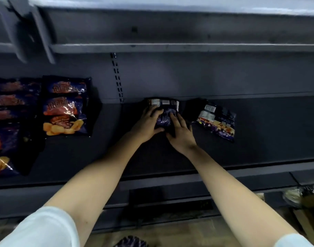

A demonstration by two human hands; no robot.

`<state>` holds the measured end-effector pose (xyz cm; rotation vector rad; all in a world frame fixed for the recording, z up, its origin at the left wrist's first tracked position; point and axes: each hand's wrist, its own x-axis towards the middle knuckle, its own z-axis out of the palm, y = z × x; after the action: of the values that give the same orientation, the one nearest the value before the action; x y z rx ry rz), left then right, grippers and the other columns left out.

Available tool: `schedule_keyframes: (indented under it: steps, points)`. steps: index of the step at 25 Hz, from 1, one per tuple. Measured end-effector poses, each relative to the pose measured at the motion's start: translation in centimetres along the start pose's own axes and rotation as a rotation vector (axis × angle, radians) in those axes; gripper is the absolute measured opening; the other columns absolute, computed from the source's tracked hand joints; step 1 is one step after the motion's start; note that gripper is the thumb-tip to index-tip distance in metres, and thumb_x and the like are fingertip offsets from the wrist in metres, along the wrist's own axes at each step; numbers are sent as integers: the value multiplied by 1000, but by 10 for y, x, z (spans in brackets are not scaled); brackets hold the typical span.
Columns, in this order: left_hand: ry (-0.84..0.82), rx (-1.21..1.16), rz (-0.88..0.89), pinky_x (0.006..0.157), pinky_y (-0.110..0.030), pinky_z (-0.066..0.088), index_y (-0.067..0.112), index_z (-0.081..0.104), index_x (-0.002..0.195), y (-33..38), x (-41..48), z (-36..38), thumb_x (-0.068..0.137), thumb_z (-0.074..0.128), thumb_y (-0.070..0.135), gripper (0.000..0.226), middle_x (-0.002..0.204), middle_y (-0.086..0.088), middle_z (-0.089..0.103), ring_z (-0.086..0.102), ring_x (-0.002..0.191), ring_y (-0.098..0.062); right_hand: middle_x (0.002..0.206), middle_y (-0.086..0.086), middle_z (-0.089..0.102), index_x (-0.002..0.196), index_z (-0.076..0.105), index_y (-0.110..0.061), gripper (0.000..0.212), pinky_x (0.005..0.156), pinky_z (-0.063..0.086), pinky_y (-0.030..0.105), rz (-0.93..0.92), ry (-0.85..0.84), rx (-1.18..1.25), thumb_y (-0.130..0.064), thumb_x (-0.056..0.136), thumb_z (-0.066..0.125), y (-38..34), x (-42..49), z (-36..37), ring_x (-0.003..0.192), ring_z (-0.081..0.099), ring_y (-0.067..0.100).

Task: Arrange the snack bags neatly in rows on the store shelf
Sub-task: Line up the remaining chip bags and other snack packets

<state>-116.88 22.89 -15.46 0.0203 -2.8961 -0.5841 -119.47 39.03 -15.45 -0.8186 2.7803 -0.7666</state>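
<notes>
plainly, in the head view both bare arms reached forward over the shelf [259, 139], white sleeves [45, 227] at the near edge of the picture. the left hand [149, 125] and right hand [179, 132] met on one purple snack bag [164, 111] near the shelf's back edge, about midway along it. the left fingers curled over the bag's left side with the thumb tucked under its near edge. the right fingers bent over its right side, holding it as well. the bag's label end pointed toward the back panel [206, 77].

just to the right a second purple bag [217, 120] lay flat and askew, apart from the hands. toward the shelf's left end, orange-printed chip bags [65, 106] lay overlapped in a row running from back to front, with another such row [4, 122] beside it at the left edge. the shelf surface was dark. a slotted upright [118, 77] ran up the grey back panel, and an upper shelf edge [170, 48] crossed above. below the front edge showed floor and a blurred shoe [295, 195].
</notes>
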Motion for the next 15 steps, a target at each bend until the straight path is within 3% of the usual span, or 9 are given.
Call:
schedule_keyframes:
  steps: [4, 7, 10, 12, 15]
  points:
    - [-21, -8, -32, 111, -36, 27, 9, 36, 138, 7, -1, -6, 83, 68, 22, 66, 149, -10, 27, 27, 136, -27, 159, 2, -3, 150, 0, -29, 75, 117, 1, 49, -19, -52, 19, -32, 92, 47, 1, 0, -1, 146, 5, 18]
    - [-38, 35, -59, 95, -33, 40, 10, 41, 131, 17, 2, -22, 84, 66, 24, 55, 138, -11, 44, 47, 121, -27, 158, 3, 5, 150, 7, -25, 75, 117, 10, 49, -59, -20, 122, -21, 90, 51, 6, -3, -11, 145, 11, 22]
    - [81, 11, -63, 80, -29, 48, 14, 52, 121, 26, -2, -44, 83, 66, 33, 45, 116, -10, 63, 61, 101, -25, 151, 2, 29, 149, 14, -21, 73, 113, 27, 32, -129, 152, 396, -8, 88, 52, 10, -13, -29, 137, 31, 16]
    - [130, -43, -82, 75, -33, 52, 15, 59, 112, 30, -9, -63, 83, 66, 37, 37, 102, -7, 68, 64, 88, -21, 138, -3, 43, 147, 19, -19, 68, 102, 39, 22, -121, 247, 632, -5, 90, 52, 12, -20, -43, 121, 48, 10]
    - [107, -408, -278, 68, -38, 58, 12, 60, 112, 33, -24, -100, 85, 63, 36, 37, 99, -7, 67, 65, 84, -20, 132, 1, 49, 142, 30, -19, 58, 85, 45, 14, -90, 321, 717, -15, 91, 56, 10, -18, -57, 110, 56, 11]
